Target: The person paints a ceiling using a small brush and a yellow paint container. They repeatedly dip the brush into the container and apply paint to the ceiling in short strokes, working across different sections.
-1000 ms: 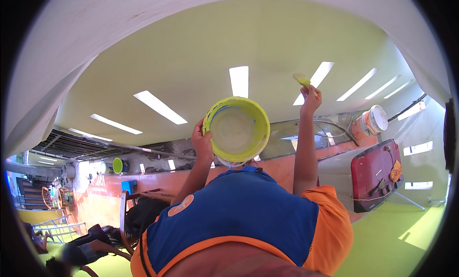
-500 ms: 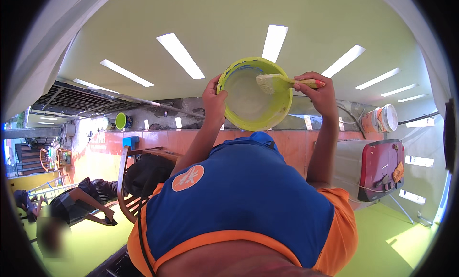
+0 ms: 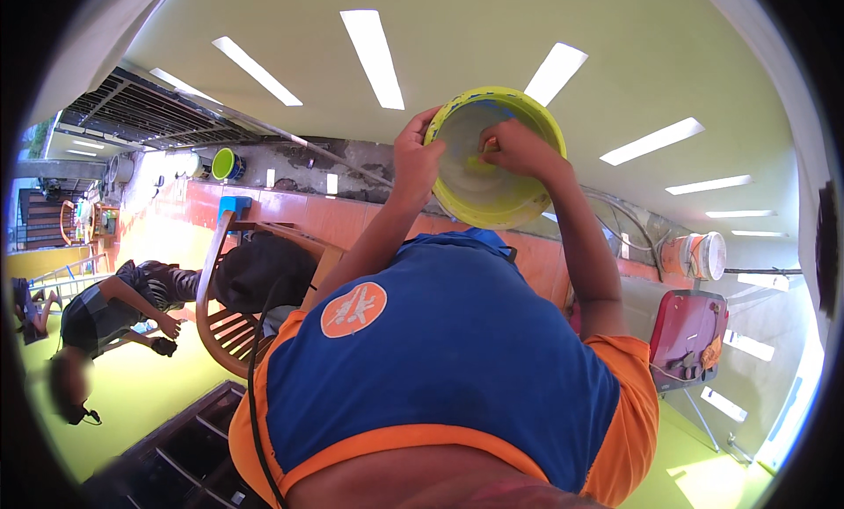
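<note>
The yellow-green bucket (image 3: pixel 505 206) is gripped at its rim by the left hand (image 3: pixel 415 157), so it is steadied. The right hand (image 3: pixel 519 149) is reached inside, closed on a small yellowish tool (image 3: pixel 479 162), seemingly to scrape the pale contents

Wooden chair (image 3: pixel 230 320), orange wall (image 3: pixel 290 212), strip lights (image 3: pixel 373 56), yellow-green floor (image 3: pixel 132 403).

Place: a room under repair or painting, more work site than lived-in home
Walls: bare grey cement strip (image 3: pixel 352 170) above orange paint (unfinished-looking)
Gear: white paint bucket (image 3: pixel 703 256); green bucket (image 3: pixel 226 163); red case on a stand (image 3: pixel 687 338)
Furniture: wooden chair (image 3: pixel 230 320); another person (image 3: pixel 114 302) crouching nearby
</note>
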`<state>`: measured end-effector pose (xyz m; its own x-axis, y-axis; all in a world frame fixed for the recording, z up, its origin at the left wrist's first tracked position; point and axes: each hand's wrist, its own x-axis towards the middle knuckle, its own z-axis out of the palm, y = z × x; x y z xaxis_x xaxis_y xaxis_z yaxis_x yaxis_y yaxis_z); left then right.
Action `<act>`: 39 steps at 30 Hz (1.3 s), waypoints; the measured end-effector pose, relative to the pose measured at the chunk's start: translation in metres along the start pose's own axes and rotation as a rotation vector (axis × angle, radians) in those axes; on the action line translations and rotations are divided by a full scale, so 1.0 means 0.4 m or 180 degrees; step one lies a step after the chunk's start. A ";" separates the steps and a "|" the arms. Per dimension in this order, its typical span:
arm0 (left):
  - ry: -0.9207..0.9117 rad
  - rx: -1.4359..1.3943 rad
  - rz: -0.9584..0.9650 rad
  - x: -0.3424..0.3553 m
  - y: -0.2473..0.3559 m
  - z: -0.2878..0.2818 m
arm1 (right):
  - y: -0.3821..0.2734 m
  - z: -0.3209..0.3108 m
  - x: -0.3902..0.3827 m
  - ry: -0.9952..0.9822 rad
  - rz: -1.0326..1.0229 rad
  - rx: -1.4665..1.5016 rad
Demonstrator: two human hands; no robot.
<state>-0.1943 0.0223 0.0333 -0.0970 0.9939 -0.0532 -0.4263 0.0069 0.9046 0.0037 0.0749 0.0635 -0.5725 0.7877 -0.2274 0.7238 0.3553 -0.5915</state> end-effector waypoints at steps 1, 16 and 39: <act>0.0036 -0.0014 0.0016 -0.001 0.002 -0.004 | -0.001 0.007 0.010 -0.0030 -0.0049 -0.0020; 0.0252 -0.0055 0.0049 0.010 0.018 -0.035 | -0.006 0.045 0.064 -0.0256 -0.0139 -0.0022; 0.0100 0.0233 -0.0082 0.048 -0.040 0.009 | 0.024 0.093 -0.133 0.2026 0.0251 0.0954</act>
<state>-0.1859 0.0418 0.0193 -0.1155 0.9893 -0.0890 -0.3621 0.0415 0.9312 0.0266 0.0176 0.0412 -0.1204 0.9791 0.1641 0.5642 0.2034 -0.8001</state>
